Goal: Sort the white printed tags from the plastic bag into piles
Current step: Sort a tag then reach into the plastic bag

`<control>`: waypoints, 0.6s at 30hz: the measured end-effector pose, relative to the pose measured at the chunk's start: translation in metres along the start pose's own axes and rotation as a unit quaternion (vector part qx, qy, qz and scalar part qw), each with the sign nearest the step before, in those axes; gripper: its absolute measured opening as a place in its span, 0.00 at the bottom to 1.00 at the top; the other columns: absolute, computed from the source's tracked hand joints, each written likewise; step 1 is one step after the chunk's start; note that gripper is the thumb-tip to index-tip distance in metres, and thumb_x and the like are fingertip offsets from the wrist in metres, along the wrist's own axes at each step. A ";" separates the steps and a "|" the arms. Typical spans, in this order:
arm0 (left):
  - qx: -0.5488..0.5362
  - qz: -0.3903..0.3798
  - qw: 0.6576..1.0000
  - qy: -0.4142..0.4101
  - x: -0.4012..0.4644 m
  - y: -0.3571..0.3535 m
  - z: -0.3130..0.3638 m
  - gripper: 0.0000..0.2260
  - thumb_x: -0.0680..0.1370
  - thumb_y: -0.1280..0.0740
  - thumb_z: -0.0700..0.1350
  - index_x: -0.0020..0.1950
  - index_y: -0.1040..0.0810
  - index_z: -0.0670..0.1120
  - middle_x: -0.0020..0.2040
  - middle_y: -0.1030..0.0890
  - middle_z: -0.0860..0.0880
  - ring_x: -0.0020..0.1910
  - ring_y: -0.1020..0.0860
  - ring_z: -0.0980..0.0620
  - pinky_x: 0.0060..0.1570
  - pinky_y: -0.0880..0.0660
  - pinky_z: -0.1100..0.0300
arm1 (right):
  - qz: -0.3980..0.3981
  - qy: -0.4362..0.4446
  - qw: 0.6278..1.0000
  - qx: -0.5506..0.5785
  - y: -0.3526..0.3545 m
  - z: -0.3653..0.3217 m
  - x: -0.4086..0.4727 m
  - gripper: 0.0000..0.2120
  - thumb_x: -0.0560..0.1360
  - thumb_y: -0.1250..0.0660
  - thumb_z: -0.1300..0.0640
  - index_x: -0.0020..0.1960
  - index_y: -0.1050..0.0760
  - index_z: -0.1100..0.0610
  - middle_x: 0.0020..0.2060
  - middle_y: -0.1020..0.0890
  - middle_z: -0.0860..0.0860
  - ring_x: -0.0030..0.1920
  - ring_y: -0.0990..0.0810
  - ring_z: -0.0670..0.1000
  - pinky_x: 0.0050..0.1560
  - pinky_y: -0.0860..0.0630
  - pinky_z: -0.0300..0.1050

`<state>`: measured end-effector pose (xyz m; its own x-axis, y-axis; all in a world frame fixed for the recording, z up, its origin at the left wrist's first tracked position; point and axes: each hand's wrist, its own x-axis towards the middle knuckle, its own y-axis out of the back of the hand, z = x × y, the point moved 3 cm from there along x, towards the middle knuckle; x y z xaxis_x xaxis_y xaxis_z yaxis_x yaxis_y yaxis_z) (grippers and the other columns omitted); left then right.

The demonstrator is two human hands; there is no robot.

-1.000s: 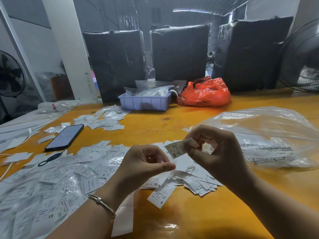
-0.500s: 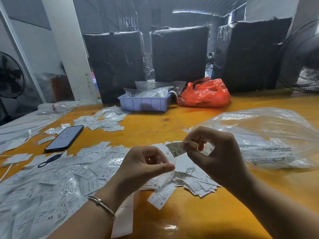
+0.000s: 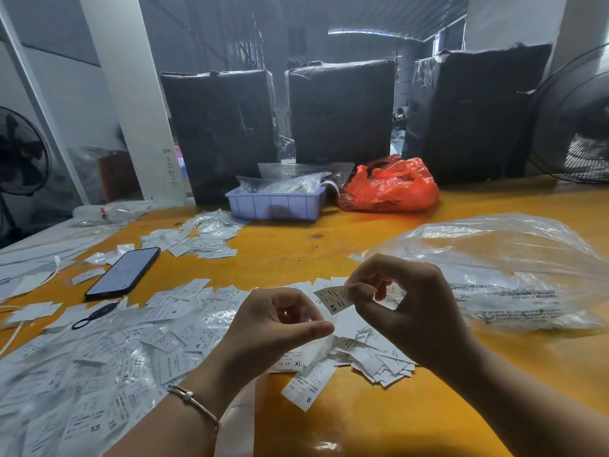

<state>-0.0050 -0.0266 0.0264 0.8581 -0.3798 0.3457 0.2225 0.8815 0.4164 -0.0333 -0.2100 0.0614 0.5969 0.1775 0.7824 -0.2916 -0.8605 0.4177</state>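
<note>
My right hand (image 3: 415, 311) pinches a white printed tag marked XS (image 3: 334, 299) between thumb and fingertips, held above the orange table (image 3: 379, 423). My left hand (image 3: 273, 324) is just left of it with its fingers curled and thumb pressed to the forefinger, and a thin clear sleeve (image 3: 316, 346) hangs from that pinch. Under both hands lies a small pile of white tags (image 3: 375, 362), with an S tag (image 3: 306, 384) at its near edge. The big clear plastic bag (image 3: 501, 275) lies to the right, with tags inside.
A wide spread of tags and clear sleeves (image 3: 108, 364) covers the left of the table, with a black phone (image 3: 123, 273) beyond it. Another tag pile (image 3: 204, 239), a blue tray (image 3: 273, 206) and a red bag (image 3: 392, 186) sit further back. A fan (image 3: 580, 127) stands at the right.
My right hand has lowered the XS tag slightly and tilted it. My left hand has stayed almost where it was.
</note>
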 end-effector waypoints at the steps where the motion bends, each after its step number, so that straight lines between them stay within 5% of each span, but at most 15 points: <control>1: -0.002 -0.001 1.000 0.000 0.000 0.000 0.000 0.11 0.65 0.23 0.53 0.38 0.16 0.47 0.35 0.21 0.40 0.33 0.26 0.49 0.34 0.28 0.58 | -0.006 0.001 1.000 -0.001 0.000 0.000 0.000 0.04 0.68 0.31 0.63 0.38 0.20 0.55 0.30 0.20 0.43 0.32 0.24 0.43 0.34 0.27 0.35; 7: -0.001 -0.004 1.000 -0.001 0.000 -0.001 -0.002 0.07 0.68 0.24 0.52 0.35 0.17 0.51 0.34 0.21 0.41 0.33 0.27 0.49 0.34 0.30 0.57 | -0.058 -0.016 0.998 0.008 -0.004 0.003 -0.001 0.04 0.67 0.31 0.64 0.38 0.19 0.56 0.30 0.19 0.46 0.32 0.24 0.44 0.33 0.28 0.36; 11: -0.009 -0.013 1.000 -0.005 0.001 -0.003 -0.002 0.08 0.68 0.24 0.52 0.34 0.18 0.49 0.31 0.22 0.46 0.31 0.29 0.48 0.33 0.34 0.57 | -0.114 -0.063 0.991 0.038 -0.008 0.012 -0.001 0.07 0.69 0.29 0.67 0.38 0.18 0.56 0.31 0.18 0.48 0.33 0.23 0.50 0.34 0.27 0.46; 15: 0.002 -0.017 1.000 -0.005 0.000 -0.005 0.000 0.11 0.69 0.25 0.51 0.38 0.16 0.44 0.36 0.19 0.37 0.33 0.27 0.38 0.36 0.33 0.51 | -0.166 -0.098 0.979 0.067 -0.014 0.016 -0.002 0.04 0.70 0.28 0.65 0.41 0.17 0.57 0.34 0.16 0.50 0.36 0.20 0.50 0.37 0.24 0.47; 18: 0.013 0.002 1.000 0.003 0.001 -0.005 0.000 0.07 0.70 0.25 0.49 0.39 0.15 0.45 0.38 0.17 0.41 0.37 0.22 0.38 0.36 0.27 0.42 | -0.112 -0.101 0.986 0.074 -0.013 0.016 -0.002 0.07 0.69 0.26 0.66 0.45 0.18 0.58 0.36 0.16 0.51 0.36 0.19 0.50 0.37 0.23 0.47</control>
<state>-0.0052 -0.0311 0.0249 0.8617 -0.3738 0.3430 0.2064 0.8759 0.4361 -0.0188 -0.2067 0.0474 0.7755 0.2847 0.5636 -0.0323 -0.8735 0.4857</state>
